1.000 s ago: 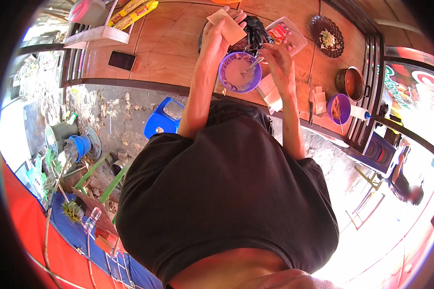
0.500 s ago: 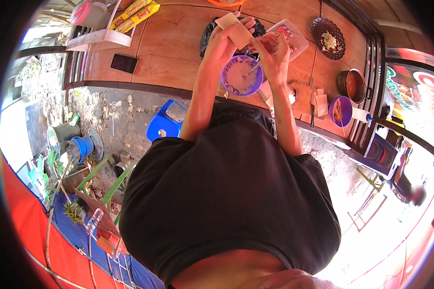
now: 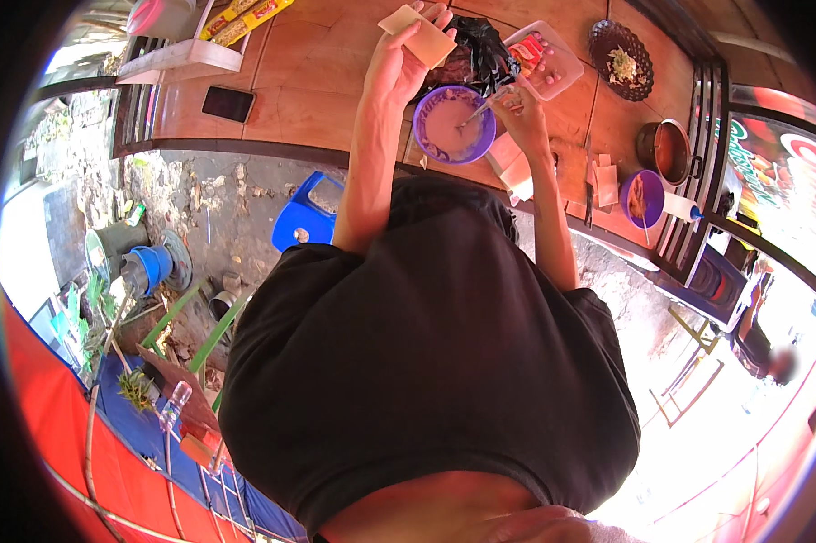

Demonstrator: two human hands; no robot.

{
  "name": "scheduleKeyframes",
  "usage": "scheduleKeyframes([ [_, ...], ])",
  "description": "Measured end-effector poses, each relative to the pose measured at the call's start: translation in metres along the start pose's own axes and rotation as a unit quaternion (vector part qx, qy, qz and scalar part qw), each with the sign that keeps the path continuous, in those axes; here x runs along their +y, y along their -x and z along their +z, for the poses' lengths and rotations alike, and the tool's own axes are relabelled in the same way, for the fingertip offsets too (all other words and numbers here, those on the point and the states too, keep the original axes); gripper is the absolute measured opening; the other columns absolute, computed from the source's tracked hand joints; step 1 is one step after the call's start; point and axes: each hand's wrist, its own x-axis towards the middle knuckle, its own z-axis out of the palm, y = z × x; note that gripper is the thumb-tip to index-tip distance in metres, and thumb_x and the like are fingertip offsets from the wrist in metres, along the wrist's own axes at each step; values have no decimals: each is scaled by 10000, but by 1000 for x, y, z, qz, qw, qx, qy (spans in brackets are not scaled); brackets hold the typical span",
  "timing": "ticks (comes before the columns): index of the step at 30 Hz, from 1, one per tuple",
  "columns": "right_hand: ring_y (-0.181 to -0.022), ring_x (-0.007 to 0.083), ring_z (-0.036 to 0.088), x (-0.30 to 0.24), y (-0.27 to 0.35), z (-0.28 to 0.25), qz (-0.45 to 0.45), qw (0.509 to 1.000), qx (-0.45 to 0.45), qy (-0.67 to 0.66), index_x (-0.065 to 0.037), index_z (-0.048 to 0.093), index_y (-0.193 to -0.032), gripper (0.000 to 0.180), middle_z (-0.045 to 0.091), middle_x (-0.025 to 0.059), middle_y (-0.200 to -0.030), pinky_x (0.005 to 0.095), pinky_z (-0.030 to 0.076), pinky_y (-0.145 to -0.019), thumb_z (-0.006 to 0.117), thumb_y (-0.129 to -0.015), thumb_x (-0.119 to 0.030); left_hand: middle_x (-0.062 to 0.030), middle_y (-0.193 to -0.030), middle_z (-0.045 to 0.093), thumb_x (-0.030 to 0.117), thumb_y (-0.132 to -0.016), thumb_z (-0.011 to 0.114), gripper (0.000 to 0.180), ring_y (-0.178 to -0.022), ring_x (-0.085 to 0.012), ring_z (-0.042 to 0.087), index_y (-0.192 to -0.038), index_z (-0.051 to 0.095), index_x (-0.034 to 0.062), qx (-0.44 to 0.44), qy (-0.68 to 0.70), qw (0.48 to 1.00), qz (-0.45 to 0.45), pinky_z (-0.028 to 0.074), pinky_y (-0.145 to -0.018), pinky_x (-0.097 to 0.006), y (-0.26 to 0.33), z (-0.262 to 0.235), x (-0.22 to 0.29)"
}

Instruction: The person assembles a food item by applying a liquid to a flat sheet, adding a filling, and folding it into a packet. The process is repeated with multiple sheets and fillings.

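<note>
My left hand (image 3: 392, 77) holds a pale square dough wrapper (image 3: 419, 38) across its palm and fingers, over the far side of the table. My right hand (image 3: 522, 113) is closed around the end of a spoon (image 3: 477, 112). The spoon's bowl dips into a thick pinkish-beige mixture in a purple bowl (image 3: 417, 145), just nearer to me than both hands. Behind the bowl lies a black plastic bag (image 3: 488, 54). A white tray (image 3: 566, 72) holding a red packet (image 3: 527, 54) and small pinkish pieces stands beyond my right hand.
More wrappers (image 3: 509, 163) lie beside the bowl. To the right are a knife (image 3: 589, 181), cut pale pieces (image 3: 605, 185), a second purple bowl (image 3: 641, 190), a pot (image 3: 668, 152) and a dark plate (image 3: 598, 45). A phone (image 3: 229, 103) lies at left; a blue stool (image 3: 290, 222) stands below.
My right hand has come away from beside the wrapper and moved down onto the spoon. My left hand has shifted left and farther out with the wrapper.
</note>
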Motion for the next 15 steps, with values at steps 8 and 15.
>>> scheduleKeyframes([
  [8,-767,107,606,-31,21,0,73,985,-96,-126,0,731,-1028,230,688,33,-849,288,480,-685,731,-987,-226,-175,-1371,640,31,-982,669,432,-1283,-292,639,-1390,531,49,4,0,1000,-7,563,-1065,-472,-4,-6,0],
  [15,-752,165,632,-69,54,-5,-151,987,-19,-50,3,723,-1147,237,696,88,-837,322,498,-704,649,-1037,-193,-188,-1361,641,22,-992,647,418,-1274,-306,643,-1391,526,43,9,0,1000,5,575,-1051,-465,-6,-9,-2],
])
